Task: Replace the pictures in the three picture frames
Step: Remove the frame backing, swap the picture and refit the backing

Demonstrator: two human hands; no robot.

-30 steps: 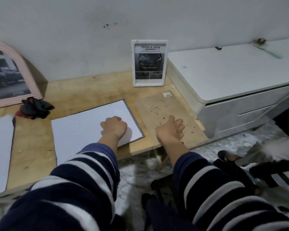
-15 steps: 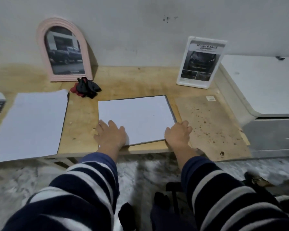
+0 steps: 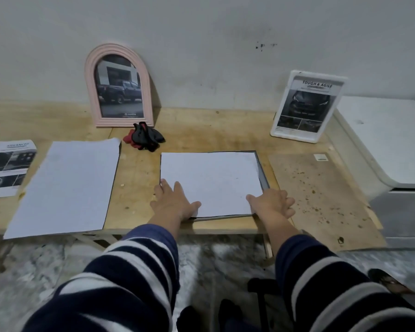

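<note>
Navy/white wide-striped long sleeves [image 3: 134, 271], both arms.

My left hand [image 3: 175, 202] covers the near left corner of the white sheet [image 3: 210, 183], and my right hand [image 3: 271, 203] covers its near right corner, so I cannot tell what either grips underneath. A dark edge shows around the sheet; what lies below is hidden. Left of the sheet, the printed leaflet [image 3: 7, 167] is cut off by the picture's edge, its small text unreadable. The white cabinet [image 3: 393, 140] runs off the right edge.
</note>
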